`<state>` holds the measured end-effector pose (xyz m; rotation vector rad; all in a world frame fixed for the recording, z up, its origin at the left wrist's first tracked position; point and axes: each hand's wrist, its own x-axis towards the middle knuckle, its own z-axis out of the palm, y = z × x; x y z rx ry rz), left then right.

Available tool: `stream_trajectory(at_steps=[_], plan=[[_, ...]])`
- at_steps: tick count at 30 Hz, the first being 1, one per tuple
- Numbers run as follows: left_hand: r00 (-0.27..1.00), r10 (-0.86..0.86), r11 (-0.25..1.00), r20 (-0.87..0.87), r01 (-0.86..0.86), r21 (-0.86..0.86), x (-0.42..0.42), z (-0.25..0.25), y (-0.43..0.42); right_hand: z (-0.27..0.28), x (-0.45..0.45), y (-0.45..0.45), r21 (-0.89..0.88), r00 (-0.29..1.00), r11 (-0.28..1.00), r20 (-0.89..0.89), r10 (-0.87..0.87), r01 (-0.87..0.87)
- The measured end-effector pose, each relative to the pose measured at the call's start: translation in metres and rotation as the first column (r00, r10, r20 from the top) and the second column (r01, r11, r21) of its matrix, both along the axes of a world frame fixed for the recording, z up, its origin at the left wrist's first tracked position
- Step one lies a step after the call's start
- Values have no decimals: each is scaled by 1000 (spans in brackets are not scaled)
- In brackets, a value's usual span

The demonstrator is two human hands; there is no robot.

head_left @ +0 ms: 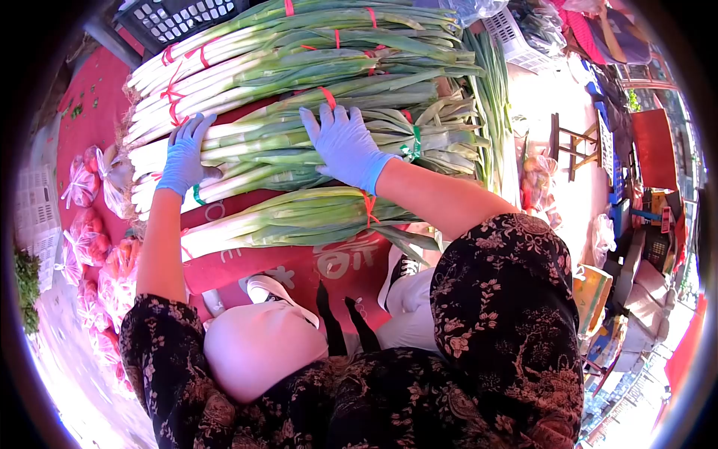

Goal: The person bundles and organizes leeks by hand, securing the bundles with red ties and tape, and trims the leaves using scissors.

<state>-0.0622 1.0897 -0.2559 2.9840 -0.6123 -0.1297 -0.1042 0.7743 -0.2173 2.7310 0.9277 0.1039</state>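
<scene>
My left hand: laid over white leek stalks, thumb apart from the fingers; whether they grip, I cannot tell.
My right hand: resting on green leaves, fingers spread apart.
Leeks: tied bundles before me, white ends left, leaves right.
Near bundle: red-tied, between my hands and knees.
Left side: bagged produce.
Far left: black crate.

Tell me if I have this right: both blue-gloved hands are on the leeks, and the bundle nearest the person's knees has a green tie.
Not quite: the head view shows a red tie, not a green one, on that nearest bundle. The blue-gloved left hand and right hand are on the leeks, as you say.
</scene>
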Motion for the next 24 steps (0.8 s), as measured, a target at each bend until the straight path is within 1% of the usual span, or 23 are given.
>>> stream_trajectory(at_steps=[2, 3, 4, 5, 7, 9, 10, 11, 13, 14, 15, 17, 18, 19, 21, 24], plan=[[993, -6, 1000, -117, 7, 6, 15, -2, 8, -3, 0, -2, 40, 999, 998, -31, 43, -41], [998, -56, 998, -30, 55, -8, 12, 2, 7, -4, 2, -4, 62, 997, 996, -38, 71, -69], [997, -79, 997, 16, 79, -11, 5, 3, 9, -3, 2, -4, 104, 997, 991, 0, 83, -82], [993, -101, 995, 60, 102, -13, -3, 3, 13, 0, 0, -8, 109, 994, 989, -43, 103, -98], [988, -103, 995, 114, 102, 19, -36, 26, 4, 14, -13, -19, 123, 978, 985, -151, 141, -123], [995, -73, 997, -61, 71, -32, -67, 39, -4, 18, -28, -32, 128, 953, 981, -248, 174, -146], [995, -86, 989, -50, 80, -122, -82, 29, -3, 18, -32, -34, 131, 934, 978, -299, 196, -164], [992, -65, 980, -107, 44, -192, -91, 15, 0, 12, -32, -34, 153, 918, 974, -336, 210, -167], [983, -24, 973, -182, -19, -230, -96, -1, 3, -1, -26, -31, 188, 894, 968, -384, 230, -168], [993, -15, 983, -113, -6, -184, -96, -6, 5, -1, -20, -29, 158, 884, 975, -419, 210, -157], [994, -15, 965, -109, -14, -262, -95, -7, 6, -1, -14, -28, 207, 876, 968, -430, 218, -140], [995, -34, 971, -98, 9, -240, -96, -7, 6, 0, 1, -27, 302, 857, 947, -454, 242, -108], [984, -6, 972, -176, -36, -234, -96, 1, 4, -2, 9, -26, 345, 855, 936, -462, 238, -74], [991, -12, 975, -132, -18, -219, -98, 1, 4, -6, 20, -24, 362, 908, 928, -353, 226, -90], [992, -4, 979, -124, -21, -202, -100, 0, 4, -20, 37, -19, 395, 974, 913, -145, 172, -102], [996, 3, 981, -86, -19, -193, -103, 0, 1, -38, 73, -14, 366, 988, 921, -24, 154, -135]])
